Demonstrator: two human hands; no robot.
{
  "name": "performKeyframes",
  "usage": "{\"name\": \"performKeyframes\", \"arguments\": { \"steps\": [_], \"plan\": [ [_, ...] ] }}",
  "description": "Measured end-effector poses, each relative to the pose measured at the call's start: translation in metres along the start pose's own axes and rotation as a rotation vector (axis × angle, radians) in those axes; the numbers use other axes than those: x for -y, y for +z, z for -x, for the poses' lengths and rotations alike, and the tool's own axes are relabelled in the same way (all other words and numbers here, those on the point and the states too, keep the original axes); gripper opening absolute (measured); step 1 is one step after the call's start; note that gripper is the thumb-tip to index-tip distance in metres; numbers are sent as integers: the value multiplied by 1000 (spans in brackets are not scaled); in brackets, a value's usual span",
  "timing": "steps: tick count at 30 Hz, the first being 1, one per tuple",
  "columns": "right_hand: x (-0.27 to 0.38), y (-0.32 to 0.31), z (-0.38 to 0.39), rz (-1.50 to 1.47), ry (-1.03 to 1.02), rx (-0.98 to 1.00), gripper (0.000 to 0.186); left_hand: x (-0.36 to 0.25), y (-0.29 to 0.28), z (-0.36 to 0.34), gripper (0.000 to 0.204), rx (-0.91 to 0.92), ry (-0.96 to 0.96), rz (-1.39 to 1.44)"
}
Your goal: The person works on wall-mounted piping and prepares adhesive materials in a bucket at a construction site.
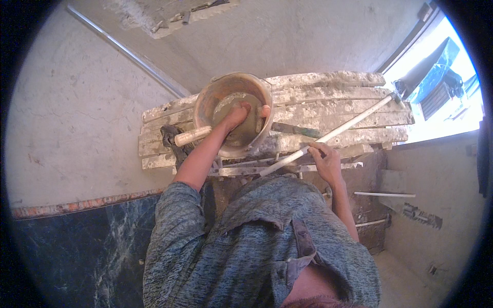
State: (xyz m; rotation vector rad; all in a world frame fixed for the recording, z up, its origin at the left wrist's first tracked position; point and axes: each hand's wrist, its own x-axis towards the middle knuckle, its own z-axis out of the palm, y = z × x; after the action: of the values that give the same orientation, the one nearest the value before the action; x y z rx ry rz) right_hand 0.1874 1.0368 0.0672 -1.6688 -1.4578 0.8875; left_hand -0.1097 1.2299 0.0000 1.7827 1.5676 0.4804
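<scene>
Reaching down into a rusty, mortar-caked metal pan (215, 100), the left hand (237, 115) is buried among wet grey mortar (233, 102) at the bottom, its fingers curled as if cupping or scooping the mix, with the thumb (264, 110) resting over the pan's near rim. Whether the fingers close fully on anything cannot be told, since the mortar hides their tips. The right hand (324, 160) is wrapped around a long pale pipe (349, 123), gripping it near its lower end; the pipe runs up and to the right across the planks, and its far end lies at the right-hand edge of the stack.

The pan sits on a stack of rough wooden planks (334, 95) crusted with dried plaster, which serves as a scaffold platform in front of the person. A wooden tool handle (192, 135) pokes out from beside the pan on the left, just touching the left forearm, and a trowel (298, 130) lies flat on the planks to the right of the pan. The person wears a mottled blue-grey shirt (246, 251). Grey plastered walls (77, 113) surround the platform, a dark marbled slab (82, 251) lies lower left, and a bright window opening (441, 87) shows at upper right.
</scene>
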Motion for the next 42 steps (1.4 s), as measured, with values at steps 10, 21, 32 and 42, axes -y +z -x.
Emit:
{"name": "performKeyframes", "arguments": {
  "steps": [10,21,32,42],
  "plan": [
    [-4,-6,7,-2,21,-7,23,2,-2,-5,34,85,-166,205],
    [-10,-7,13,38,14,-4,22,0,1,1,23,60,-168,185],
    [-12,-5,22,6,23,-29,23,2,-1,3,34,-71,15,-58],
    [-22,2,28,-14,48,-31,23,-12,-8,3,48,29,-169,288]
  ]
}}
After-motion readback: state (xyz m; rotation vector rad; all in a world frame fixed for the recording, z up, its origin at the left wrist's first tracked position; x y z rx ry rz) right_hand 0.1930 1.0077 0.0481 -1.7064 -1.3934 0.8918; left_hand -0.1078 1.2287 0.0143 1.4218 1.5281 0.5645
